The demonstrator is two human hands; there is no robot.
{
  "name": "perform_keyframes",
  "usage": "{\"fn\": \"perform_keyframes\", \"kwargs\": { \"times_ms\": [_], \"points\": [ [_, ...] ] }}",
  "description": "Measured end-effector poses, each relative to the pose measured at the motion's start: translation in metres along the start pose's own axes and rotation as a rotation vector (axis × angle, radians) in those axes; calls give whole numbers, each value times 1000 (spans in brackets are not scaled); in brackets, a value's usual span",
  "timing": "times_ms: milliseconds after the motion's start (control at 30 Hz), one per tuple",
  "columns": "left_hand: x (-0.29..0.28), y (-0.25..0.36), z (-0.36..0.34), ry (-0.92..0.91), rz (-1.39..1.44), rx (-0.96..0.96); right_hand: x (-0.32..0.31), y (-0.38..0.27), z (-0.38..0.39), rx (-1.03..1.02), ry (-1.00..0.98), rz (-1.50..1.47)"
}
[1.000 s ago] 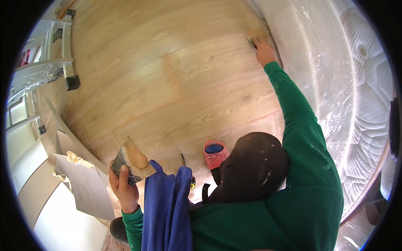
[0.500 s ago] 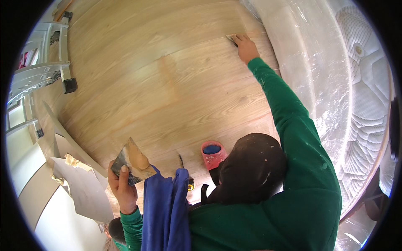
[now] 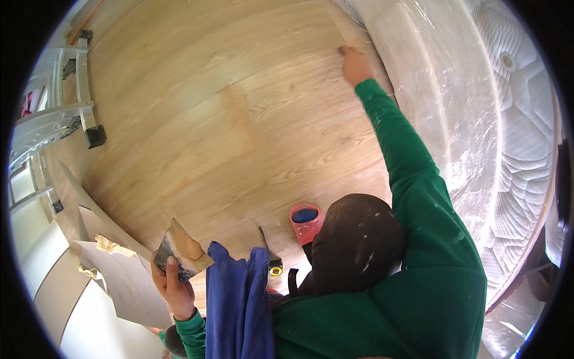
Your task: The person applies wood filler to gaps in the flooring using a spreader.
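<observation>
Putty-smeared board (image 3: 181, 250), a flat grey plate with a tan mound on it, sits in the left hand (image 3: 172, 286) low in the view, thumb over its near edge and fingers closed beneath it. A blue cloth (image 3: 236, 299) hangs just beside that hand, over the person's shoulder. The right hand (image 3: 356, 64) is stretched far out at the end of a green sleeve (image 3: 406, 161), pressed against the wood panel (image 3: 227, 119) near its far right edge. Something small and flat shows at its fingertips against the wood; the hand looks closed on it, but what it is cannot be told. The two hands are well apart, with the whole panel between them.

Along the panel's right edge runs plastic sheeting (image 3: 442, 102) over a white quilted mattress (image 3: 520, 137); the right hand is just beside that border. To the left, the panel is open and bare up to a white ladder (image 3: 54, 113). Near the person's dark cap (image 3: 359, 245) lie a red slipper (image 3: 307, 221) and a tape measure (image 3: 275, 269). Torn paper (image 3: 113, 269) lies by the left hand.
</observation>
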State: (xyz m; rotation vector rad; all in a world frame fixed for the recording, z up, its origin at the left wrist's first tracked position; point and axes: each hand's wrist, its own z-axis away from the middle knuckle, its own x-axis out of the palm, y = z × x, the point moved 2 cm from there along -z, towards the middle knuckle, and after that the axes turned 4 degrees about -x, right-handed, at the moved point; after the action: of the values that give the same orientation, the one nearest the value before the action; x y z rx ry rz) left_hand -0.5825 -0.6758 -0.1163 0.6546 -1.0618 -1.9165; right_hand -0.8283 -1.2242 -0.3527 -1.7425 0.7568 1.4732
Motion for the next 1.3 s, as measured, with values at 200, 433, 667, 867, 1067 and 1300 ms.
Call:
{"fn": "perform_keyframes", "kwargs": {
  "times_ms": [200, 433, 667, 867, 1067, 1300],
  "points": [
    [-20, -7, 3, -2, -44, -20, 3, 60, -67, 268, -148, 267],
    [-33, -5, 12, -4, -54, -30, 28, 57, -60, 240, -151, 289],
    [-15, 14, 10, -66, -86, 67, 36, -51, -6, 28, -208, 82],
    [-21, 13, 15, -11, -72, 70, 16, 57, -52, 205, -71, 164],
    [-18, -4, 19, -10, 13, 23, 32, 46, -60, 216, -160, 241],
    [32, -35, -31, -87, 362, -73, 7, -111, -5, 98, -345, 21]
  ]
}}
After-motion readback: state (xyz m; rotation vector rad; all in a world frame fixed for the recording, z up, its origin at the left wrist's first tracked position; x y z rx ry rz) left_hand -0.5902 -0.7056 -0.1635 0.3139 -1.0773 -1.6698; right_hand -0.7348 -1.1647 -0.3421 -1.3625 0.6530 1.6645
